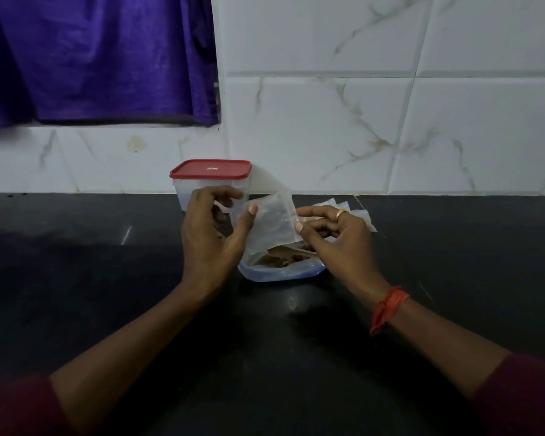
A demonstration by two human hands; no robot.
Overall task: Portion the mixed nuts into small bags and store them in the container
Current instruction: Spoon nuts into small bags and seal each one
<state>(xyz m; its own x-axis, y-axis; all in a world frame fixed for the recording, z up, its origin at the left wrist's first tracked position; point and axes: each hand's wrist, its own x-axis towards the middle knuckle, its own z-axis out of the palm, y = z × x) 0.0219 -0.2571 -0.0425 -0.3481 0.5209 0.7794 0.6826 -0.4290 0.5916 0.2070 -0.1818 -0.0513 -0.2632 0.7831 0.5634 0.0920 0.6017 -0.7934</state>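
A person holds a small bag above a black counter, both hands on it; the left hand pinches its left edge, thumb in front, fingers curled behind; the right hand pinches the right edge between thumb and curled fingers; the bag hangs tilted between the two thumbs, over an open bag of mixed nuts; a red-lidded container stands shut behind the left hand, by the tiled wall; spare bags lie behind the right hand.
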